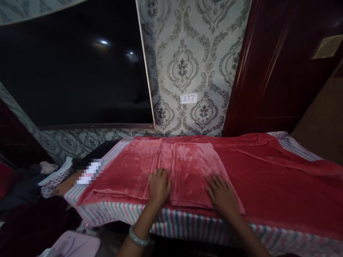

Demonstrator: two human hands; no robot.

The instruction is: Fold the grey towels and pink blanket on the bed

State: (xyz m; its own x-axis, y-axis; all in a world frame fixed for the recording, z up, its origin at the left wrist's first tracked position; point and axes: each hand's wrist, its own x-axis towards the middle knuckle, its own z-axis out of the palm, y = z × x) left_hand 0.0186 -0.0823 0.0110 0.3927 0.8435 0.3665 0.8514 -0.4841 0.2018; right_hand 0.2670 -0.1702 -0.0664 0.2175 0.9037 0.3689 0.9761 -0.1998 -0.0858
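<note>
A red plush cloth (pixel 187 167) lies partly folded on a surface covered by a larger red blanket (pixel 281 178) and a striped sheet (pixel 193 225). My left hand (pixel 159 185) rests flat on the cloth's near edge, where two folded panels meet. My right hand (pixel 221 192) lies flat with fingers spread on the right folded panel, near its front right corner. A pale green bangle (pixel 138 238) sits on my left wrist. Neither hand grips anything.
A large dark screen (pixel 75 67) hangs on the patterned wallpaper (pixel 187 64), which bears a small label reading 277 (pixel 188 98). A dark red door (pixel 278 64) stands at the right. Clothes and a dotted fabric (pixel 53 178) pile up at the left.
</note>
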